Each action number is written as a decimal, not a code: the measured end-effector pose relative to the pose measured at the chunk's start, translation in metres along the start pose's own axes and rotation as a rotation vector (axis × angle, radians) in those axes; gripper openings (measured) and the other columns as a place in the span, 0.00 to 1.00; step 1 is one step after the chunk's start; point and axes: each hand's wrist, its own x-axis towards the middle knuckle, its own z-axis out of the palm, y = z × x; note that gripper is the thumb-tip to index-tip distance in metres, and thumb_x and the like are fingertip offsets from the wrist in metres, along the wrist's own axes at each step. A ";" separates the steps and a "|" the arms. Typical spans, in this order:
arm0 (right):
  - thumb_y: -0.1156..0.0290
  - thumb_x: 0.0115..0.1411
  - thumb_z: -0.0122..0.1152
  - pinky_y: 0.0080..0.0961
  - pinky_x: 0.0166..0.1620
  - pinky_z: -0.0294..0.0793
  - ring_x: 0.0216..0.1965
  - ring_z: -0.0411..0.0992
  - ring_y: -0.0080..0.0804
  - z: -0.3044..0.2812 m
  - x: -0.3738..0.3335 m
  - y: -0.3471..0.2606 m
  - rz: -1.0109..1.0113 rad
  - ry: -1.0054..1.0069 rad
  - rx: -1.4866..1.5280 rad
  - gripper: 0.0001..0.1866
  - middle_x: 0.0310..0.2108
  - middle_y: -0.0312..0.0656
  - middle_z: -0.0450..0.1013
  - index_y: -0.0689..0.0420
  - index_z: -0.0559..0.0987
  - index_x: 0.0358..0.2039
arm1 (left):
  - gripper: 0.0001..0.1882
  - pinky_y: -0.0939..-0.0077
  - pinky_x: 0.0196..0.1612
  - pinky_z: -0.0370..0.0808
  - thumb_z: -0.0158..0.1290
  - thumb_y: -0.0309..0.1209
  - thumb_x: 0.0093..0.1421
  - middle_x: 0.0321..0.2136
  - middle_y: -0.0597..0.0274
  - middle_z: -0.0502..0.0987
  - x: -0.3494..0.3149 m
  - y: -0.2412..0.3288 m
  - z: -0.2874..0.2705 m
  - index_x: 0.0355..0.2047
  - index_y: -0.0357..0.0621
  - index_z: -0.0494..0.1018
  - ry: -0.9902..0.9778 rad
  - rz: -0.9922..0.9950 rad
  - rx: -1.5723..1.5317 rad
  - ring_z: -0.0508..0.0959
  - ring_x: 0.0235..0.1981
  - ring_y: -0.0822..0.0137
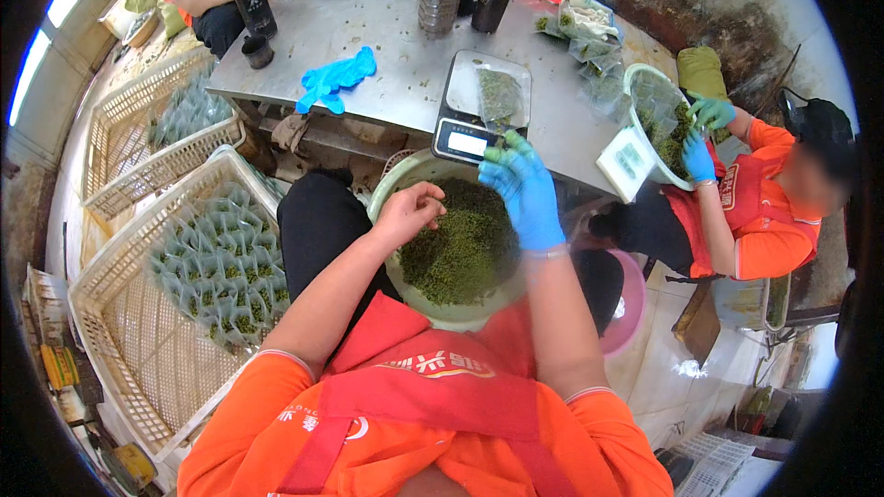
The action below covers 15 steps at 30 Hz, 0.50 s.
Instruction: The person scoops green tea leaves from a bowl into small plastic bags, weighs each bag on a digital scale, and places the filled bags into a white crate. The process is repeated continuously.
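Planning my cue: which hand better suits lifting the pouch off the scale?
Likely the right hand: its gloved fingertips are near the clear pouch on the digital scale; the left hand hovers over the basin.

We stretch both arms forward, the left forearm (333, 293) slanting inward, the right forearm (562, 317) running straighter ahead. Our bare left hand (412, 214) turns inward with fingers loosely curled; our blue-gloved right hand (527, 191) reaches slightly farther, its fingers gently bent.
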 end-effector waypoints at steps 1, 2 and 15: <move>0.72 0.60 0.49 0.26 0.35 0.75 0.31 0.74 0.32 -0.003 0.009 -0.004 -0.015 -0.010 0.080 0.16 0.34 0.46 0.73 0.61 0.67 0.48 | 0.11 0.79 0.29 0.74 0.45 0.25 0.60 0.31 0.59 0.75 0.000 0.001 0.000 0.42 0.35 0.65 -0.005 0.013 -0.007 0.74 0.24 0.74; 0.71 0.61 0.47 0.26 0.33 0.76 0.29 0.74 0.33 -0.010 0.011 0.002 -0.034 0.022 0.009 0.16 0.33 0.45 0.74 0.61 0.67 0.48 | 0.10 0.79 0.30 0.74 0.45 0.26 0.61 0.30 0.60 0.75 -0.002 0.005 0.001 0.41 0.35 0.66 0.012 0.012 0.004 0.74 0.26 0.74; 0.70 0.56 0.53 0.30 0.43 0.72 0.45 0.71 0.43 -0.011 0.009 0.020 -0.756 0.120 -1.360 0.19 0.53 0.48 0.65 0.57 0.71 0.49 | 0.09 0.84 0.28 0.71 0.45 0.26 0.60 0.27 0.61 0.75 0.044 0.056 -0.084 0.40 0.36 0.68 0.532 0.387 -0.179 0.73 0.22 0.77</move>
